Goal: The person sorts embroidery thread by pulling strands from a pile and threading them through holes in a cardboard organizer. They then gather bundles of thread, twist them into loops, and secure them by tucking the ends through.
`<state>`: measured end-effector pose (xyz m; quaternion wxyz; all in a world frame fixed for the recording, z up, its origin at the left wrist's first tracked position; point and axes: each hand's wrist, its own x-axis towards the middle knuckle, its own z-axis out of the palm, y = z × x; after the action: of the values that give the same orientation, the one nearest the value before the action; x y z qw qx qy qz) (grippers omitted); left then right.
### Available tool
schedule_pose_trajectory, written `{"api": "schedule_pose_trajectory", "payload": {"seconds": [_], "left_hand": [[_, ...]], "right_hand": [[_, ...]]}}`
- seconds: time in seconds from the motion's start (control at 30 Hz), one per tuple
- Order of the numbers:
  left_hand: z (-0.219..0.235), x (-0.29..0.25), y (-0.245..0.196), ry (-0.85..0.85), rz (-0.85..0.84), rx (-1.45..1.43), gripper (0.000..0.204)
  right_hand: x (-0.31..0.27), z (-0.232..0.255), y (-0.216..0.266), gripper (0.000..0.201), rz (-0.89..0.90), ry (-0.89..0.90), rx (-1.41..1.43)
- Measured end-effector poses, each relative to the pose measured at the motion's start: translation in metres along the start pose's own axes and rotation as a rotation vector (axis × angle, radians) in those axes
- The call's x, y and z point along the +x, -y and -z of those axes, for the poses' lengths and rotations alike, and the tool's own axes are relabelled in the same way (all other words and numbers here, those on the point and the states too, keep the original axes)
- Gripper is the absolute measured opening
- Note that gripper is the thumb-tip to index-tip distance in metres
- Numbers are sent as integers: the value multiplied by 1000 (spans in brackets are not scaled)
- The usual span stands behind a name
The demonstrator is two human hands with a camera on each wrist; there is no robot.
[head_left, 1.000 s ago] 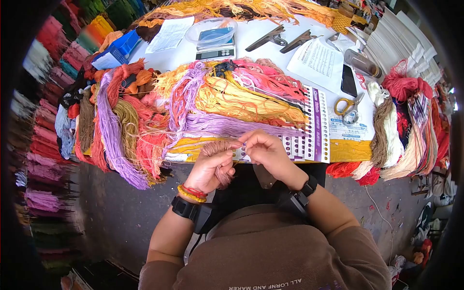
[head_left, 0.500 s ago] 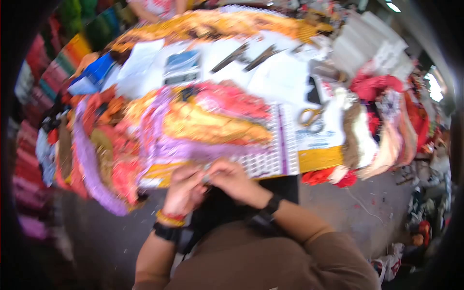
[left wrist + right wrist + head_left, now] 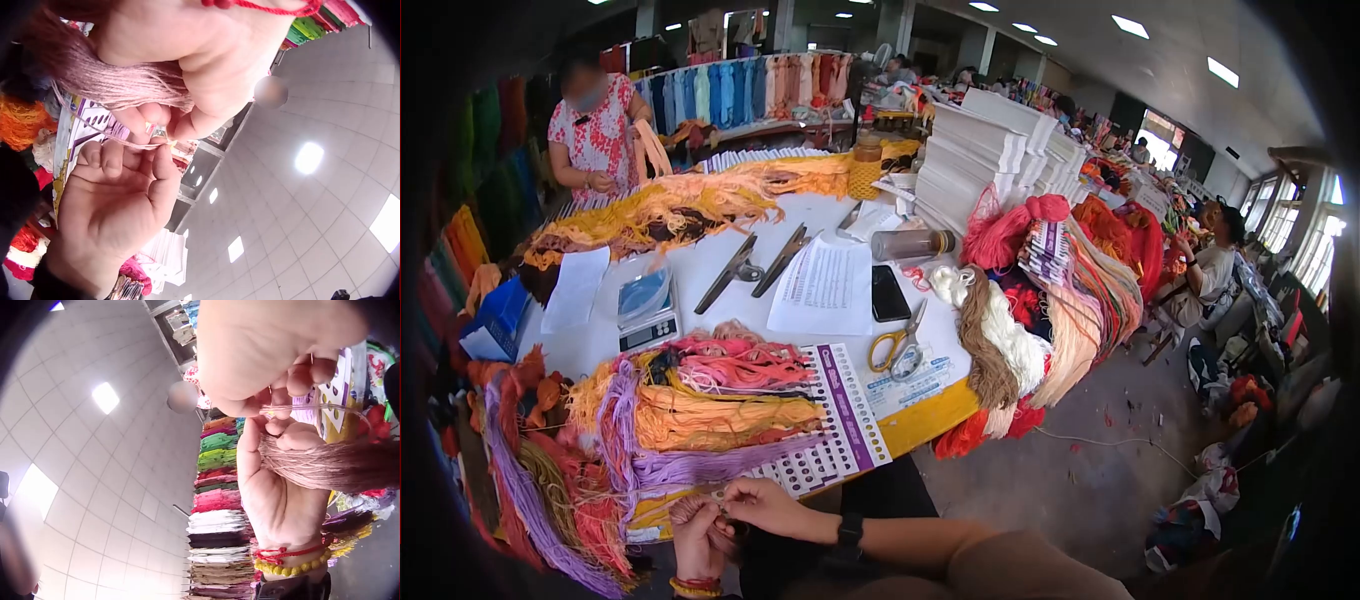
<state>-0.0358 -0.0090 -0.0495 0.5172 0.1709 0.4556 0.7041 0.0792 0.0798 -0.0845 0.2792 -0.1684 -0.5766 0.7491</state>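
My left hand (image 3: pixel 697 535) grips a skein of dusty-pink thread (image 3: pixel 312 464), its fingers curled round it near one end; the skein's loose length hangs off to the side. Close against it, my right hand (image 3: pixel 770 505) pinches a few thin pink strands (image 3: pixel 125 142) between thumb and forefinger. The fingertips of both hands meet at the skein's end in the two wrist views. Behind the hands, at the table's front edge, lie purple thread (image 3: pixel 690 465) and a white card with a row of holes (image 3: pixel 850 420).
Yellow, pink and red thread bundles cover the near left. Scissors (image 3: pixel 897 350), a phone (image 3: pixel 889 294), printed sheets (image 3: pixel 820 290), two large clips and a scale (image 3: pixel 650 330) lie beyond. More skeins (image 3: pixel 1000 330) hang over the right edge. A person (image 3: pixel 595 130) stands across the table.
The head view has swung up and to the right, bringing the room and the person across the table into sight. Both hands stay together at the skein, now low in the view.
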Motion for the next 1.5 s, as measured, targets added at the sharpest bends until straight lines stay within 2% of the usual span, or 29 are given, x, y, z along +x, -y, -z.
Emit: {"api": "schedule_pose_trajectory", "payload": {"seconds": [0.13, 0.2, 0.23, 0.27, 0.37, 0.4, 0.57, 0.73, 0.77, 0.8, 0.83, 0.9, 0.93, 0.97, 1.0, 1.03, 1.07, 1.1, 1.13, 1.17, 1.2, 1.27, 1.3, 1.33, 1.37, 1.4, 1.43, 1.47, 1.5], "left_hand": [[-3, -4, -3, 24, -11, -11, 2], [0, 2, 3, 37, -44, -10, 3], [6, 1, 3, 45, -79, -5, 4], [1, -4, 0, -6, 4, -78, 8], [0, -6, -3, -56, 47, -65, 5], [4, -5, -3, 45, 12, -47, 6], [7, -1, 0, 144, -56, -9, 6], [9, -3, -5, 65, 93, -321, 11], [13, -4, -8, 61, 96, -322, 11], [20, -4, -12, 189, 91, -393, 12], [27, -6, -17, 316, 87, -464, 13], [50, -13, -27, 219, 48, -461, 11], [69, -14, -33, 189, -1, -459, 12], [90, -18, -43, 104, -73, -425, 13], [114, -21, -55, 21, -146, -388, 14], [141, -27, -68, -36, -170, -518, 15], [166, -34, -79, -95, -191, -646, 16], [189, -43, -87, -58, -234, -648, 17], [200, -48, -92, -19, -275, -650, 17], [185, -52, -92, -118, -314, -533, 16], [168, -49, -88, -121, -308, -536, 16], [124, -33, -78, -219, -138, -232, 18], [95, -26, -67, -221, -88, -145, 18], [66, -19, -56, -220, -42, -58, 19], [55, -9, -42, -113, 47, -26, 19], [46, 2, -28, -5, 135, 7, 19], [29, 9, -22, 35, 193, 94, 19], [15, 14, -16, 73, 252, 180, 19], [6, 20, -8, 72, 250, 182, 19]], "right_hand": [[0, -2, 6, 7, 51, 6, 5], [-5, -3, 15, 8, -114, -26, 53], [-6, -3, 11, 7, -127, -29, 123], [-6, -5, 6, 7, -151, -25, 200], [-9, -6, 18, 7, -152, -3, 127], [-9, -5, 19, 7, -138, 2, 78], [-10, -3, 17, 7, -151, 21, 35], [-6, 3, 26, 7, -100, -54, -115], [-7, 7, 35, 8, -132, -34, 196], [-7, 14, 44, 8, -161, -14, 507], [-8, 29, 46, 10, -154, 55, 613], [-17, 64, 60, 13, -134, 111, 660], [-26, 80, 77, 12, -108, 59, 540], [-36, 106, 93, 11, -145, -94, 370], [-46, 145, 96, 8, 45, -208, 109], [-62, 175, 122, 9, 192, -406, -237], [-78, 224, 140, 15, 364, -709, -414], [-109, 307, 161, 20, 565, -706, -336], [-153, 372, 184, 22, 579, -1024, -1033], [-169, 387, 211, 19, 681, -1310, -667], [-169, 360, 242, 15, 904, -1372, -324], [-129, 280, 238, 14, 749, -1372, -797], [-115, 251, 223, 17, 613, -1063, -1688], [-78, 211, 196, 16, 669, -988, -1158], [-58, 184, 163, 16, 401, -903, -877], [-40, 157, 132, 18, 380, -617, -538], [-24, 138, 95, 18, 307, -557, -357], [-17, 110, 82, 17, 97, -445, -418], [-10, 98, 62, 16, 2, -354, -445]]}}
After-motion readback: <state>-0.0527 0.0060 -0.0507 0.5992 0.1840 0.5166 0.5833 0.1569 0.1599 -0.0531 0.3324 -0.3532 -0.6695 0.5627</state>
